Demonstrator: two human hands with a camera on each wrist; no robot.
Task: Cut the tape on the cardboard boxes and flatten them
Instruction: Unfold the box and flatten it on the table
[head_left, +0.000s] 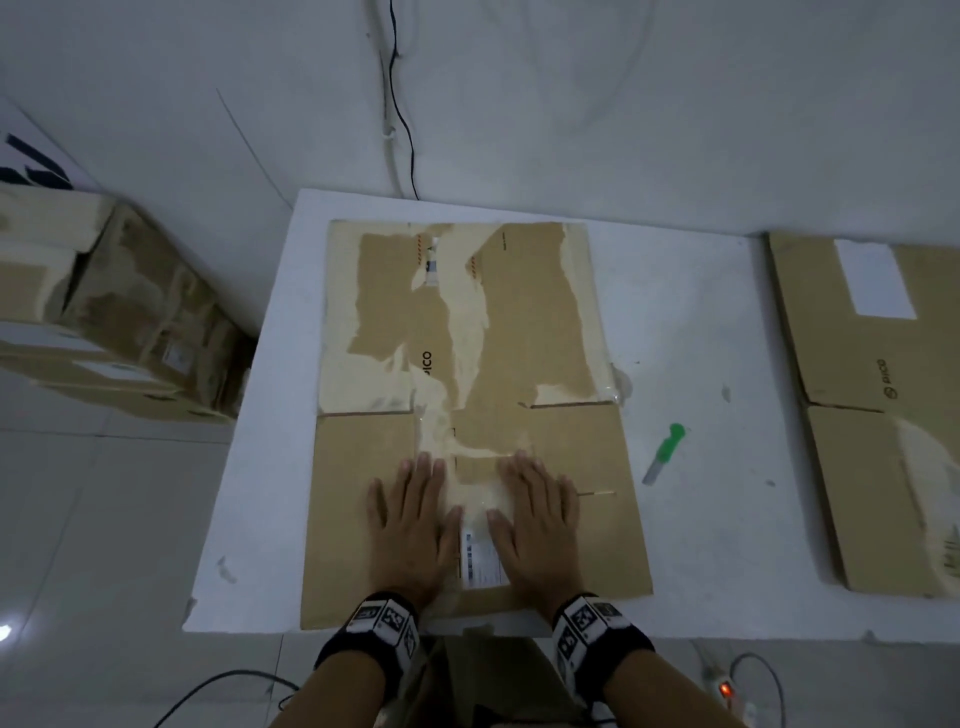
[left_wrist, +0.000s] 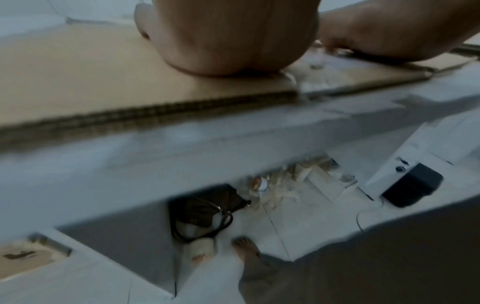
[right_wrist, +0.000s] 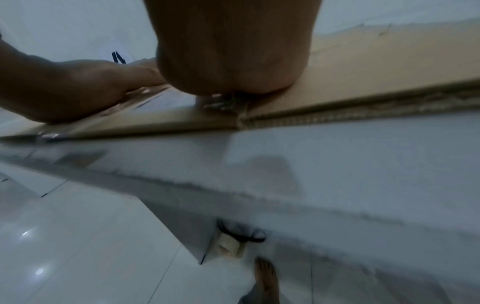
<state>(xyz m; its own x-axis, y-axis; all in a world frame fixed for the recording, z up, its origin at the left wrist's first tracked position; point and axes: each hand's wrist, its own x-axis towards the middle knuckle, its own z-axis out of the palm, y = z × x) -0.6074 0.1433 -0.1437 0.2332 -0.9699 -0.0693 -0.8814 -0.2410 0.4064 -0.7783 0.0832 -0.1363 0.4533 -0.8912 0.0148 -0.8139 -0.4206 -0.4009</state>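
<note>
Pressing flat — both palms, left hand (head_left: 410, 525) and right hand (head_left: 537, 525), on torn corrugated box (head_left: 467, 322)

head: high, looking down on table (head_left: 701, 322) | wrists: low at near table edge, close behind each palm, facing forward | shared: flattened box (head_left: 363, 467), both hands

Flattened box (head_left: 363, 493) under both hands: brown, pale cream torn patches, white printed label (head_left: 480, 564) between hands. Cutter (head_left: 665, 452) right of right hand (head_left: 537, 525): green handle, grey tip. Table (head_left: 701, 519): white. Wristbands (head_left: 387, 621): black with black-and-white square markers. Box (head_left: 852, 374) far right of hands: brown, white label. Wall cable (head_left: 402, 114) beyond hands: black.
</note>
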